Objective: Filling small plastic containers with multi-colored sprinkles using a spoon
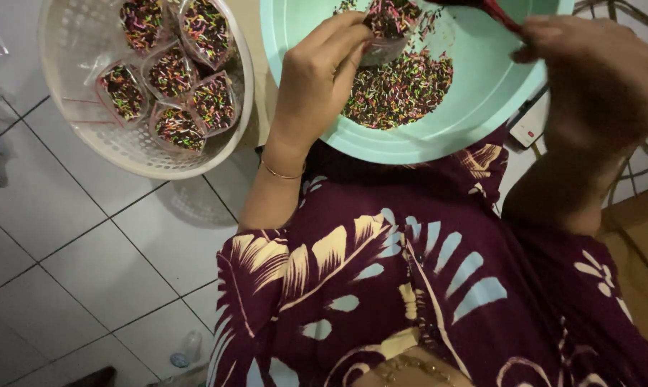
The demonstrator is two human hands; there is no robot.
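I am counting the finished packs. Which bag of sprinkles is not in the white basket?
The bag in the left hand, held open over the green bowl. The other six bags lie in the basket.

My left hand [317, 79] pinches small clear bag [390, 29] of coloured sprinkles, held over mint-green basin [482, 93]. Loose sprinkles [399, 89] heaped in basin below bag. My right hand [596, 72] grips red scoop handle [502, 14] at basin rim. White mesh basket [73, 43] beside basin, holding filled sprinkle bags [173, 72]. White tiled floor [87, 251] underneath.
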